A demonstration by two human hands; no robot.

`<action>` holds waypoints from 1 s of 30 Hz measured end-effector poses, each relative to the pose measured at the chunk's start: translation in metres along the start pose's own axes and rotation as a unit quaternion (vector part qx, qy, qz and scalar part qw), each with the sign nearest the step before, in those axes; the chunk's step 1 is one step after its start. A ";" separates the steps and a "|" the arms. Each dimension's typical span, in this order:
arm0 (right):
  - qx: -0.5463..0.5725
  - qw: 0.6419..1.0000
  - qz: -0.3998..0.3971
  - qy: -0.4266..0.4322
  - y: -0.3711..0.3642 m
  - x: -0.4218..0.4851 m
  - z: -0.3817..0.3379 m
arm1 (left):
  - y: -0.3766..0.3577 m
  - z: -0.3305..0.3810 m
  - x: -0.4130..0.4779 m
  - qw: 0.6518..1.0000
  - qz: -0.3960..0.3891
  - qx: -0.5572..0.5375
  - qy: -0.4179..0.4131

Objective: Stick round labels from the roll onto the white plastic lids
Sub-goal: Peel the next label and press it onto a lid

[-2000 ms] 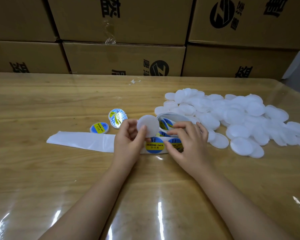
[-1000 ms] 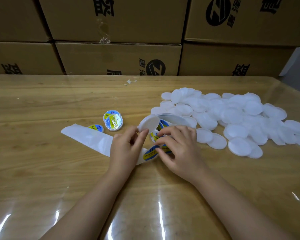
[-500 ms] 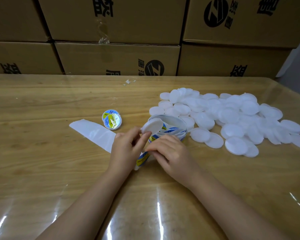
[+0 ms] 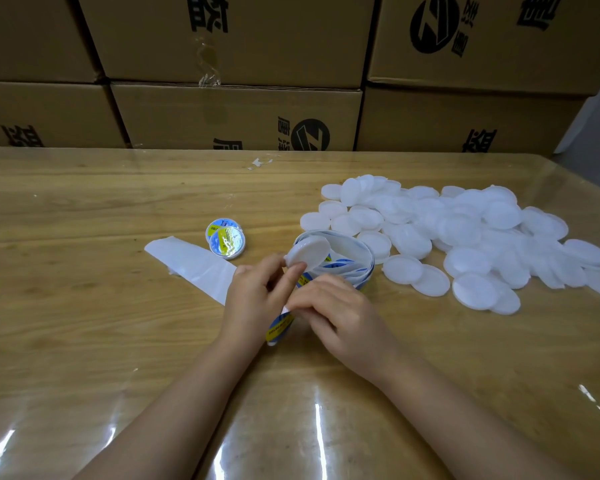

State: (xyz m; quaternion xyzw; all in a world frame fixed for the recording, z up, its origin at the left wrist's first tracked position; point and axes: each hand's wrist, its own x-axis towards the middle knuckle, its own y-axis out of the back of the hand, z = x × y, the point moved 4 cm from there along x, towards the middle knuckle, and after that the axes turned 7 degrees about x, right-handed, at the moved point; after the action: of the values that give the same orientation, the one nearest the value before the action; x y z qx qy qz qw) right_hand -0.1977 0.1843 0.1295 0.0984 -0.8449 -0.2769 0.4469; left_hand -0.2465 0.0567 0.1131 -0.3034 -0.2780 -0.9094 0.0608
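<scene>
Our left hand [image 4: 253,299] pinches a seemingly light, stiff lid [image 4: 307,252] by its rim; our right hand [image 4: 340,315] pinches the flimsy label strip [image 4: 278,328], probably best peeled from an edge.

Cardboard boxes [image 4: 236,109], table [image 4: 66,209], perhaps paper scrap [image 4: 260,163]

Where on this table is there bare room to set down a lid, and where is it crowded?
Free: bare table left of the backing strip, and behind the labelled lids. Crowded: the white lid pile on the right, up to the label roll.
</scene>
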 end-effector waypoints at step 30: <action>-0.053 0.989 0.137 0.023 0.010 -0.001 -0.001 | 0.001 -0.009 0.001 0.998 0.013 0.006 0.067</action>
State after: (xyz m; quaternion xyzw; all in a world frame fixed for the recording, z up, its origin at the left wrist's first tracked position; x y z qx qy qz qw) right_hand -0.1958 0.1926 0.1345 -0.0354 -0.8239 -0.2555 0.5047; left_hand -0.2517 0.0515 0.1085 -0.2449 -0.2752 -0.9250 0.0933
